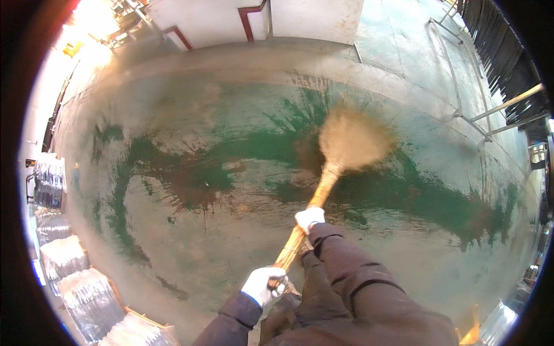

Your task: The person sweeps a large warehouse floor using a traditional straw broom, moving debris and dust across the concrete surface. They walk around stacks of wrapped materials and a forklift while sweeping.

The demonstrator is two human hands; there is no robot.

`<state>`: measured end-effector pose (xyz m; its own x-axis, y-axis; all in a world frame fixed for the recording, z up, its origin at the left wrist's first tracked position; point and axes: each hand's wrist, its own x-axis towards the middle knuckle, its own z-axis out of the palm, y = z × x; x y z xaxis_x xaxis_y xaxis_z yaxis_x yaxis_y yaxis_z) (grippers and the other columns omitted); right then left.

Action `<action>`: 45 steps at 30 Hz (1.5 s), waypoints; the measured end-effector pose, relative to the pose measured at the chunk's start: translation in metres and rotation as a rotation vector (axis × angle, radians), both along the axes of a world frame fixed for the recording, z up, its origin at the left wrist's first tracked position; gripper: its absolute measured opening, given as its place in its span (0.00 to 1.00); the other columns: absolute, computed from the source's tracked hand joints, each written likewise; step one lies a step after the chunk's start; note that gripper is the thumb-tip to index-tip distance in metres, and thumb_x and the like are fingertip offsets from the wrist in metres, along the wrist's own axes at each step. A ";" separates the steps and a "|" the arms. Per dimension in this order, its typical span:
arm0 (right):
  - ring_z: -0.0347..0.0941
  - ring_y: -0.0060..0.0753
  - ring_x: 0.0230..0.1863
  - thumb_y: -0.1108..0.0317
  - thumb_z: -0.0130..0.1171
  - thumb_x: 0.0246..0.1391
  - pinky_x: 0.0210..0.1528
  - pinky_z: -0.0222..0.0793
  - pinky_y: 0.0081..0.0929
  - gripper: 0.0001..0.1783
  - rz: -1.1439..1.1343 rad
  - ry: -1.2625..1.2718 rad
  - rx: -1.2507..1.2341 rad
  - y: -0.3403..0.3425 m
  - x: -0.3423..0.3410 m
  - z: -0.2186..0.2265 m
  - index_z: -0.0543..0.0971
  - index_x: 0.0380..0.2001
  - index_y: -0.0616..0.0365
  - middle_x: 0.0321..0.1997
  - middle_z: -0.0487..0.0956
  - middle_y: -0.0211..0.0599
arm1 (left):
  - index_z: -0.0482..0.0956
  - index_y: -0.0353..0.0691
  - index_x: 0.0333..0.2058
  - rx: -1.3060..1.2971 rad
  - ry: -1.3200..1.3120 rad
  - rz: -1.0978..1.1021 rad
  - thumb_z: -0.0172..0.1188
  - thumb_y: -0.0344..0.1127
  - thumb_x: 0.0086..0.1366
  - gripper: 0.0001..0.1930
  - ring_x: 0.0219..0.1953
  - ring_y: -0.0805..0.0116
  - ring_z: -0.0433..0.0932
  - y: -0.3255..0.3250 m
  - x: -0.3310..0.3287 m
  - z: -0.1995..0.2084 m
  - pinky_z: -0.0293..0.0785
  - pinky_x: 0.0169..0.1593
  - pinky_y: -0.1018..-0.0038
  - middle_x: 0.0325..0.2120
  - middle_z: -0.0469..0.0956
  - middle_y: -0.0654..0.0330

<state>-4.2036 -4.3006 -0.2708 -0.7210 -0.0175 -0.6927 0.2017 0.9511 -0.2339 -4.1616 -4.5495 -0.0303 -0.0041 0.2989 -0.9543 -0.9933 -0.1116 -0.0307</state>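
Note:
A long-handled straw broom slants across the middle of the head view, its bristle head far and to the right, smeared by motion. White-gloved, my left hand wraps round the near end of its pale wooden handle. Farther up the handle, close to the bristles, my right hand grips it, also in a white glove. Beneath the bristles lies a green floor with a coat of pale dust, streaked by dark green swept arcs and brownish patches.
Wrapped stacks of material line the left edge. White panels with dark red trim stand at the far side. On the right, a metal rack carries dark hanging strips. Something yellow stands at the lower right.

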 end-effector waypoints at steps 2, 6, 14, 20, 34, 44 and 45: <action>0.91 0.50 0.51 0.59 0.58 0.69 0.47 0.82 0.58 0.16 0.101 0.022 -0.033 -0.064 -0.029 0.025 0.95 0.45 0.45 0.46 0.94 0.38 | 0.81 0.28 0.51 -0.073 -0.005 0.162 0.63 0.30 0.71 0.14 0.27 0.64 0.80 -0.031 0.022 0.009 0.77 0.29 0.73 0.33 0.82 0.54; 0.90 0.52 0.50 0.59 0.56 0.68 0.50 0.79 0.51 0.19 0.214 0.032 -0.186 -0.189 -0.073 0.065 0.94 0.45 0.55 0.49 0.93 0.44 | 0.80 0.31 0.53 -0.063 -0.035 0.434 0.62 0.34 0.68 0.18 0.27 0.61 0.76 -0.085 0.060 0.034 0.73 0.29 0.68 0.33 0.80 0.53; 0.90 0.52 0.37 0.49 0.76 0.48 0.45 0.86 0.41 0.20 -0.076 0.075 -0.584 -0.395 -0.046 0.142 0.92 0.27 0.56 0.31 0.90 0.50 | 0.77 0.29 0.55 0.126 0.048 0.378 0.60 0.29 0.69 0.18 0.36 0.45 0.84 -0.238 0.111 0.108 0.77 0.32 0.61 0.38 0.84 0.47; 0.88 0.39 0.30 0.57 0.77 0.49 0.38 0.83 0.40 0.20 -0.391 0.188 -0.565 -0.496 0.062 0.169 0.89 0.26 0.67 0.27 0.89 0.49 | 0.85 0.27 0.54 0.067 0.262 0.157 0.69 0.27 0.66 0.18 0.43 0.62 0.88 -0.399 0.192 0.149 0.84 0.52 0.70 0.40 0.89 0.54; 0.82 0.46 0.53 0.63 0.65 0.62 0.61 0.80 0.48 0.19 -1.857 -0.624 -1.047 -0.660 0.146 0.158 0.78 0.52 0.60 0.50 0.85 0.45 | 0.79 0.30 0.59 -0.141 0.414 -0.265 0.74 0.25 0.64 0.25 0.21 0.71 0.79 -0.660 0.088 0.210 0.70 0.21 0.72 0.29 0.83 0.58; 0.82 0.52 0.42 0.74 0.67 0.54 0.51 0.85 0.57 0.16 -1.512 -0.710 -1.260 -1.008 -0.024 0.162 0.74 0.44 0.60 0.38 0.77 0.46 | 0.80 0.25 0.59 -0.629 0.495 -0.063 0.75 0.24 0.58 0.29 0.19 0.70 0.78 -0.870 0.007 0.258 0.71 0.21 0.71 0.29 0.83 0.56; 0.81 0.52 0.39 0.74 0.68 0.54 0.47 0.85 0.58 0.13 -1.390 -0.642 -1.330 -1.042 -0.049 0.170 0.76 0.41 0.61 0.36 0.76 0.46 | 0.80 0.26 0.59 -0.697 0.532 -0.009 0.75 0.24 0.57 0.29 0.19 0.69 0.78 -0.892 -0.003 0.257 0.71 0.21 0.70 0.28 0.83 0.56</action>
<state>-4.2525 -5.3427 -0.1012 -0.3963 -0.3916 -0.8304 0.8205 -0.5569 -0.1290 -4.1647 -5.4415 0.2271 -0.5011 -0.3490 -0.7919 -0.8573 0.0756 0.5092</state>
